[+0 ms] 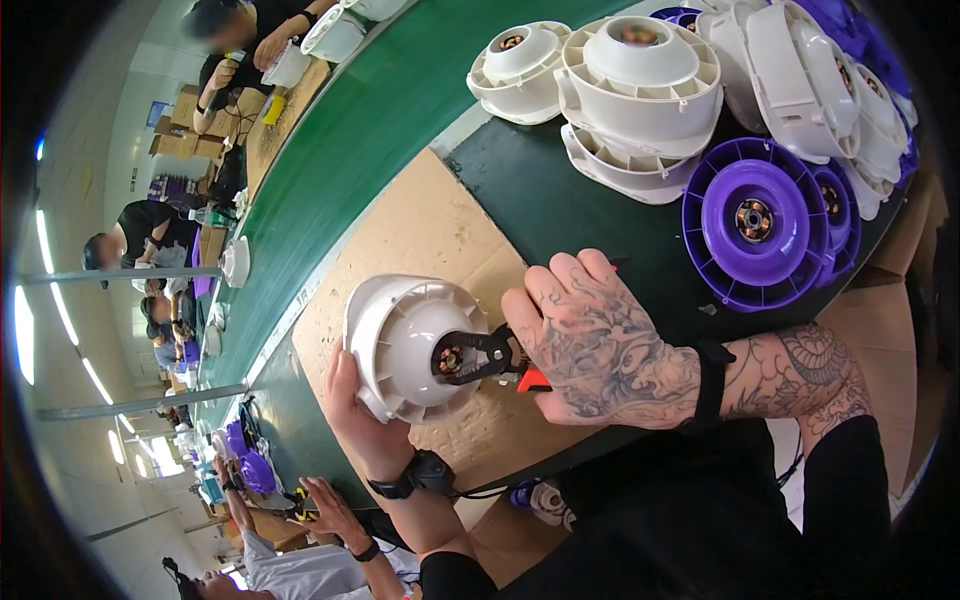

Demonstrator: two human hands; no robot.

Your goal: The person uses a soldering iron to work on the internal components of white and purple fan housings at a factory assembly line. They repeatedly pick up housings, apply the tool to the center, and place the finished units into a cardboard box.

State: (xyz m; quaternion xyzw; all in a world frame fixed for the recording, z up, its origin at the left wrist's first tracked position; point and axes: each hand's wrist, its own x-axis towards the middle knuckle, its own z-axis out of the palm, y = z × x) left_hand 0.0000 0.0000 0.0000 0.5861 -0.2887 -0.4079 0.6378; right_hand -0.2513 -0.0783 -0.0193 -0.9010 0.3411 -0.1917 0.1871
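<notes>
A white plastic fan housing (405,350) with ribs round its rim is tilted over the cardboard sheet. My left hand (362,408) is closed round its lower left edge. My right hand (612,350) is wrapped round pliers (492,354) with a black head and a red-orange handle part. The jaws of the pliers reach into the housing's central opening, at the copper windings (449,358). Whether the jaws grip a part there is too small to tell. My right fingers hide most of the handles.
White housings (640,85) are stacked at the back right, beside purple ones (755,225). Under my hands lies a cardboard sheet (400,240) on the dark green table. A green conveyor belt (340,150) runs along the far side. Co-workers (155,235) sit along it; another person's hand (335,515) is at lower left.
</notes>
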